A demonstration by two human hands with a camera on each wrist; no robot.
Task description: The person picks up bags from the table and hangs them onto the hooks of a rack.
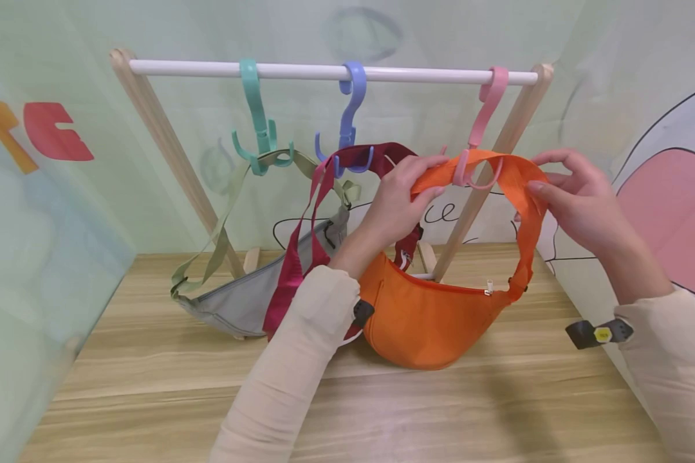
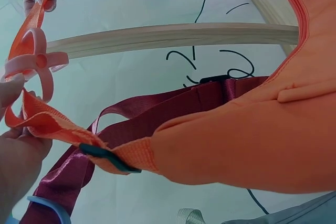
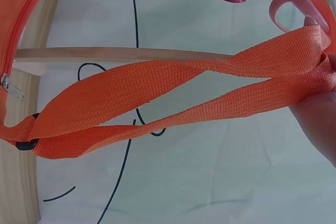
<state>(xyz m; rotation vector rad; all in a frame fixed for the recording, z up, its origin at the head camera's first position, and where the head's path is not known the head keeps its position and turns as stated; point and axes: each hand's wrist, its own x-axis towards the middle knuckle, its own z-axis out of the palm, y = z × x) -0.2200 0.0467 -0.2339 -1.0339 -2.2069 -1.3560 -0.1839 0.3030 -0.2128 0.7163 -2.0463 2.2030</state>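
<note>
An orange sling bag (image 1: 431,318) hangs by its strap (image 1: 524,186) at the pink hook (image 1: 486,122) on the right of the rack. My left hand (image 1: 402,193) pinches the strap just left of the hook's prongs. On the other side my right hand (image 1: 579,199) pinches the strap between thumb and fingers. The strap passes over the prongs in the head view. In the right wrist view two lengths of strap (image 3: 121,93) run from the bag's buckle to the right hand, which is mostly out of frame. The bag's zipper pull (image 1: 489,287) faces right.
A grey bag (image 1: 243,296) hangs from the green hook (image 1: 257,122). The crimson bag (image 1: 289,283), partly hidden by the left arm, hangs from the blue hook (image 1: 350,116). The white bar (image 1: 423,74) has wooden legs (image 1: 174,151) standing on a wood-grain table (image 1: 168,399).
</note>
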